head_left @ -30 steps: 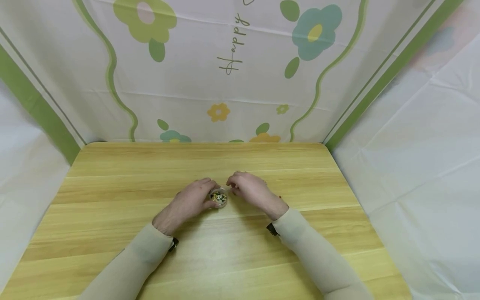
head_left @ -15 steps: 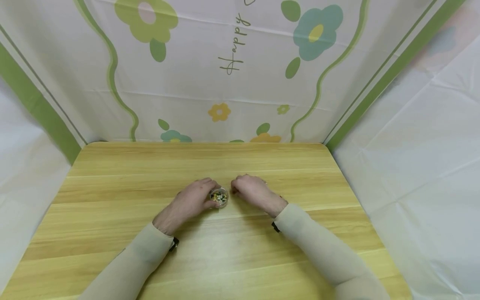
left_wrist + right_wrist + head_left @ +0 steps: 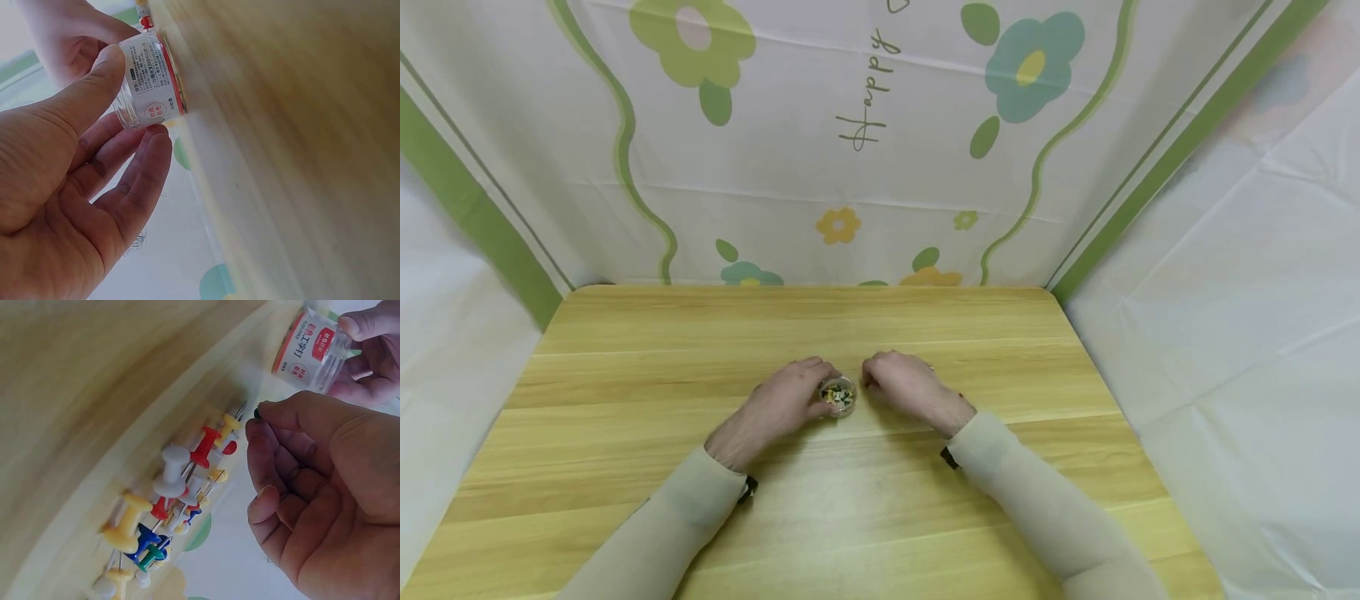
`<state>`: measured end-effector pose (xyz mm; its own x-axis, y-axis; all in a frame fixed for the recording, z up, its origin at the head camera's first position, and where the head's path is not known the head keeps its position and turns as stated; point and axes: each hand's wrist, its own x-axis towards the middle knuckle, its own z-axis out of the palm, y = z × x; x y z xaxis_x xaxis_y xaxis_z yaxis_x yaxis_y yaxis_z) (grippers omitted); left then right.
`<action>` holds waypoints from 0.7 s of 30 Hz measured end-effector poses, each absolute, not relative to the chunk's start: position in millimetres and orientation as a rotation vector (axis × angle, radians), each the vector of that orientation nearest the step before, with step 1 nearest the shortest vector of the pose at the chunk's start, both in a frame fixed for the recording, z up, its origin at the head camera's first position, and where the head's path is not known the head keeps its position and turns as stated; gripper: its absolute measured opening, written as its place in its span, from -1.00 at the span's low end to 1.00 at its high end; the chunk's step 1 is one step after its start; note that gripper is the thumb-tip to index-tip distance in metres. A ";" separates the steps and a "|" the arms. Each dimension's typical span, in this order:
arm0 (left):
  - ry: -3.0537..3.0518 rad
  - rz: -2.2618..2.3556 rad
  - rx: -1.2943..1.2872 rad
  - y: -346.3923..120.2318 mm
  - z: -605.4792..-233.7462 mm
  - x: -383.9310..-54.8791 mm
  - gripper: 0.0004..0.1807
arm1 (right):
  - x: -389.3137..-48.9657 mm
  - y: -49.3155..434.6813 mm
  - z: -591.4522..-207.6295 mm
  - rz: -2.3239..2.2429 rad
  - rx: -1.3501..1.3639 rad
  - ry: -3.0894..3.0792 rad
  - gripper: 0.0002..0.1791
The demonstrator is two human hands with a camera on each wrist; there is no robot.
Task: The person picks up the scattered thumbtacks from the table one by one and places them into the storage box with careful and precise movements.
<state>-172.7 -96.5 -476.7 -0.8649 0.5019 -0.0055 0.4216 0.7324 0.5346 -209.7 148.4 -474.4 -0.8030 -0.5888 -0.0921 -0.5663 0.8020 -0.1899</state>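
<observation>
My left hand (image 3: pixel 784 398) holds a small clear jar (image 3: pixel 838 398) upright on the table, thumb on the near side and fingers around the far side. Its white label (image 3: pixel 150 75) with a red band faces the left wrist view. Multicoloured push pins fill part of the jar. Just right of it, my right hand (image 3: pixel 908 385) is low over the table. Thumb and index fingertip pinch a dark green push pin (image 3: pixel 257 413), mostly hidden between them. Loose push pins lie beside this hand in the right wrist view, among them a white one (image 3: pixel 172 470) and a red one (image 3: pixel 204 447).
The loose pins, including a yellow one (image 3: pixel 128 524), are mostly hidden beneath the right hand in the head view. The wooden table (image 3: pixel 850 517) ends at a flower-printed cloth (image 3: pixel 880 167) behind, with white cloth at both sides.
The right hand has shifted slightly right, away from the jar, and its fingers have drawn closer together near the table. The left hand and jar stay in place.
</observation>
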 end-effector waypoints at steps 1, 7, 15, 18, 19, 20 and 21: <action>2.785 0.806 0.749 -96.4 -476.8 -172.7 -0.42 | -209.4 149.1 -474.5 -0.241 -0.917 2.845 -0.88; 2.787 0.813 0.751 -96.2 -477.0 -172.1 -0.42 | -205.8 150.3 -469.5 -0.308 -0.911 2.865 -0.87; 2.785 0.814 0.757 -96.2 -477.6 -172.3 -0.44 | -196.3 147.3 -460.9 -0.396 -0.902 2.890 -0.86; 2.785 0.818 0.767 -96.5 -477.9 -172.6 -0.44 | -192.8 145.3 -458.5 -0.433 -0.915 2.892 -0.86; 2.786 0.819 0.769 -96.6 -477.8 -172.6 -0.44 | -191.7 144.6 -457.9 -0.441 -0.919 2.893 -0.86; 2.786 0.819 0.772 -96.9 -477.7 -172.5 -0.45 | -190.9 143.7 -457.4 -0.452 -0.926 2.893 -0.85; 2.787 0.819 0.775 -97.0 -477.7 -172.5 -0.45 | -190.2 142.9 -457.0 -0.460 -0.932 2.894 -0.85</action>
